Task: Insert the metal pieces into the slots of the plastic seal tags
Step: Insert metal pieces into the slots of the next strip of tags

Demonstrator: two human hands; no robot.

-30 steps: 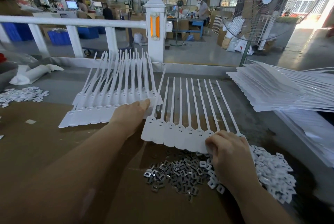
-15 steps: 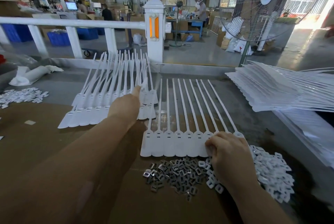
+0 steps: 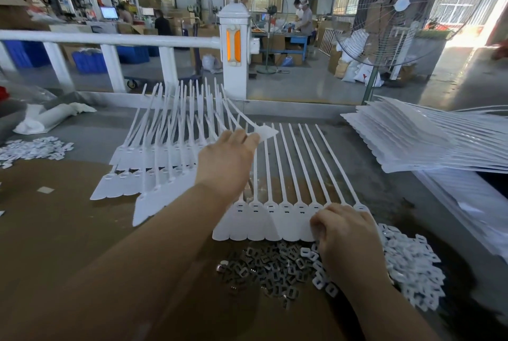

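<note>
Since the earlier frame, the left hand is lifting one white seal tag off the far-left pile of tags, pinching its flat head in the fingertips. Nearer, the right hand is resting on the right end of the row of tags lying on the bench, fingers curled; whether it grips anything is unclear. Metal pieces are lying just near of the row, white clips to their right.

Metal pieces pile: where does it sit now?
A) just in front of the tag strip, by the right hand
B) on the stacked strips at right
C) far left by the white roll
A: the metal pieces lie directly below the tag strip, beside the right hand.
</note>
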